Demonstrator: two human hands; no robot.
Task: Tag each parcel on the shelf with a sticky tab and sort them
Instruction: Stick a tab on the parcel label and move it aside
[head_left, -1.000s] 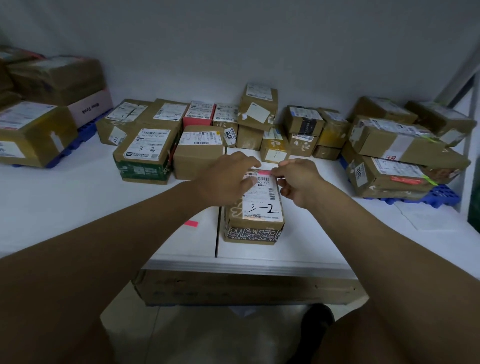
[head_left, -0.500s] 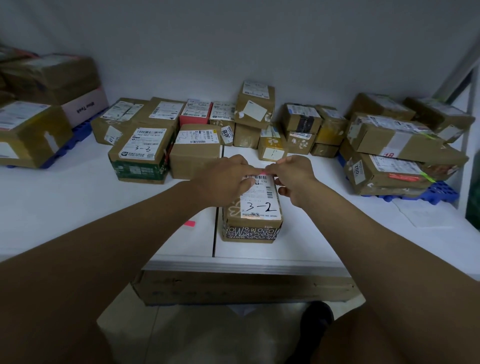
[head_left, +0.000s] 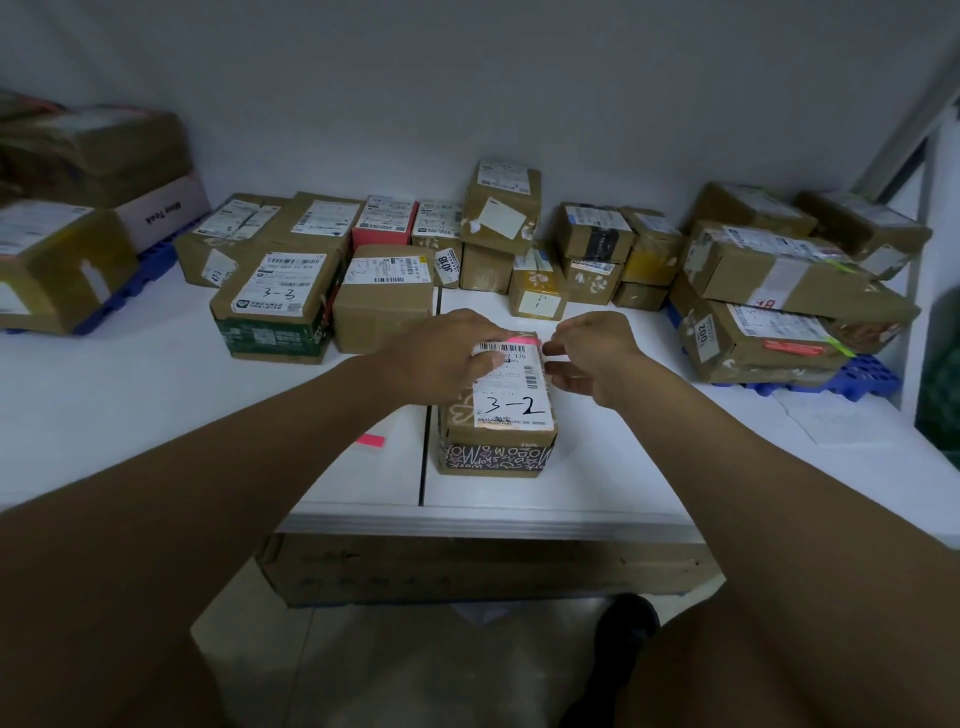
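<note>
A small brown parcel (head_left: 511, 410) with "3-2" handwritten on its white label stands near the front of the white shelf (head_left: 156, 395). A pink sticky tab (head_left: 522, 339) lies along the far edge of its top. My left hand (head_left: 441, 353) rests on the parcel's far left top, fingertips on the label. Just right of the parcel, my right hand (head_left: 592, 358) hovers with its fingers loosely curled; its index fingertip sits close to the tab's right end, thumb apart from it. Nothing shows between those fingers.
A loose pink tab (head_left: 371, 440) lies on the shelf left of the parcel. Several labelled parcels line the back wall, one marked "3-3" (head_left: 280, 296). Stacks sit on blue pallets at right (head_left: 872, 371) and left (head_left: 150, 265). A long carton (head_left: 467, 566) lies below the shelf.
My right hand has drawn slightly right, off the parcel's top edge, leaving the pink tab lying there. My left hand stays on the parcel.
</note>
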